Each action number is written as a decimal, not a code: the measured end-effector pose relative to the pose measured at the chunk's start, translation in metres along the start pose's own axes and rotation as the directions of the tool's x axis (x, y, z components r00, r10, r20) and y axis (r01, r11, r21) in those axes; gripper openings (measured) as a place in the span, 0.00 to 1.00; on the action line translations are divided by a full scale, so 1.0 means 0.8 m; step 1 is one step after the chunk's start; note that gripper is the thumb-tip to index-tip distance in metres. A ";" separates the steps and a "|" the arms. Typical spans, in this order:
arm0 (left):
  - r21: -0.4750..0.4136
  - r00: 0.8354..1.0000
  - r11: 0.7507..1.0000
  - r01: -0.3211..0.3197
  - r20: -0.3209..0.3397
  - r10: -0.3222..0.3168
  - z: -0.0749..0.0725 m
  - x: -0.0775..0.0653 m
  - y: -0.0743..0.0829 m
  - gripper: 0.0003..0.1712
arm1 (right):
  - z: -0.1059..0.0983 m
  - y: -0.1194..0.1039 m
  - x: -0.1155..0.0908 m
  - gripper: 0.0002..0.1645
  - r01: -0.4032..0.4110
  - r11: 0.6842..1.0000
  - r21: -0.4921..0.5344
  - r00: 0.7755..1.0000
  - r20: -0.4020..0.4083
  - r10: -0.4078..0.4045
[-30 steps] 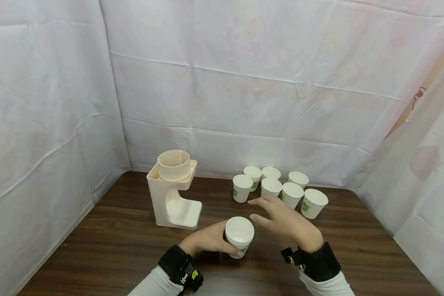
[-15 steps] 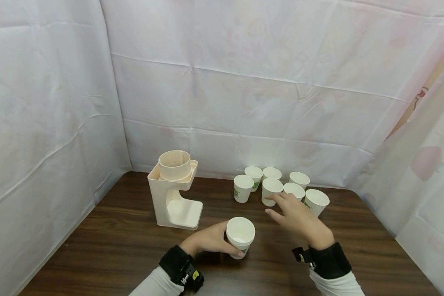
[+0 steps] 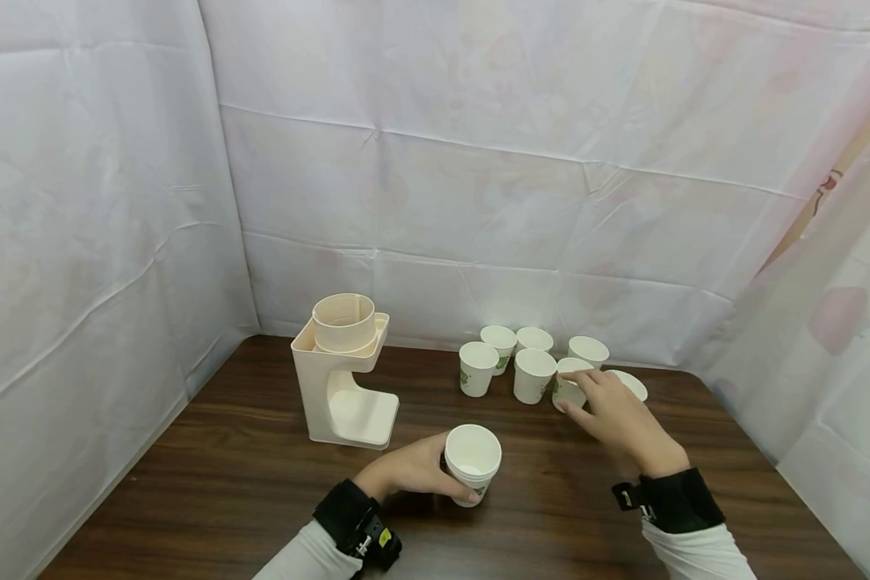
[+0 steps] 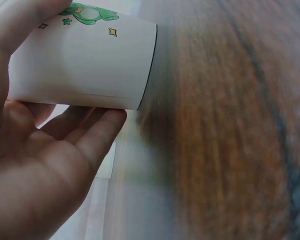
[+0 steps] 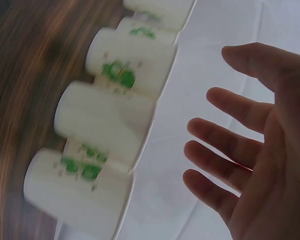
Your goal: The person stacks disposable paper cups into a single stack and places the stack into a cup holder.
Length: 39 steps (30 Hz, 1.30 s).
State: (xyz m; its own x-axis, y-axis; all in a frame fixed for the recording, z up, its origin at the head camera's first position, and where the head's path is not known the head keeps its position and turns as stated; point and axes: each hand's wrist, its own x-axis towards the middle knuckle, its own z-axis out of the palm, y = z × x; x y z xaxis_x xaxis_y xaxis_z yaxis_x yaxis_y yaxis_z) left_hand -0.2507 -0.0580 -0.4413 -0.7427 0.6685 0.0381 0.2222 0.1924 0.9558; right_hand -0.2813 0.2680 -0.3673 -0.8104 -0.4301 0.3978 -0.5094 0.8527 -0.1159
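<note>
My left hand [image 3: 415, 469] holds a stack of white paper cups [image 3: 473, 451] above the table's near middle, thumb in front and fingers behind. In the left wrist view, the cup [image 4: 90, 65] shows a green printed picture. My right hand [image 3: 619, 412] hovers at the right of several standing paper cups [image 3: 533, 379], its fingers spread and holding nothing. It partly hides the right-hand cup [image 3: 632, 385] and overlaps another cup [image 3: 567, 393]. In the right wrist view, the right hand [image 5: 267, 160] stands apart from the row of cups [image 5: 107, 110].
A cream-coloured stand [image 3: 312, 387] with a round holder [image 3: 344, 322] on top is at the left of the dark wooden table [image 3: 225, 483]. White cloth [image 3: 464, 177] hangs behind and on both sides.
My right hand has moved rightward along the cups, from the middle ones to the right end. The left hand and its stack stay about where they were.
</note>
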 end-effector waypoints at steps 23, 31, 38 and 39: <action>0.001 1.000 1.000 -0.003 0.006 0.003 -0.001 0.002 -0.002 0.42 | -0.014 0.088 -0.001 0.39 -0.108 0.993 -0.049 0.982 0.153 0.114; 0.011 1.000 1.000 0.007 0.011 -0.008 0.000 0.001 -0.005 0.41 | -0.012 0.114 0.003 0.44 -0.127 0.992 -0.020 0.965 0.230 0.129; 0.016 1.000 1.000 0.004 0.005 -0.005 -0.001 0.001 -0.004 0.42 | -0.008 0.123 0.006 0.43 -0.110 0.994 -0.010 0.964 0.241 0.109; 0.016 1.000 1.000 0.004 0.004 -0.004 -0.001 0.001 -0.004 0.42 | -0.007 0.124 0.007 0.43 -0.105 0.994 -0.010 0.965 0.242 0.104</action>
State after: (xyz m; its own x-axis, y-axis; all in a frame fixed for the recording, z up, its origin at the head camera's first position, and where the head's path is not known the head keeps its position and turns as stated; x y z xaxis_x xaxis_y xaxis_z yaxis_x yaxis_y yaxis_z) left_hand -0.2526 -0.0587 -0.4438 -0.7409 0.6708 0.0331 0.2292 0.2063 0.9513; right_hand -0.3348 0.3520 -0.3712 -0.9049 -0.3976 0.1519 -0.4185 0.8960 -0.1485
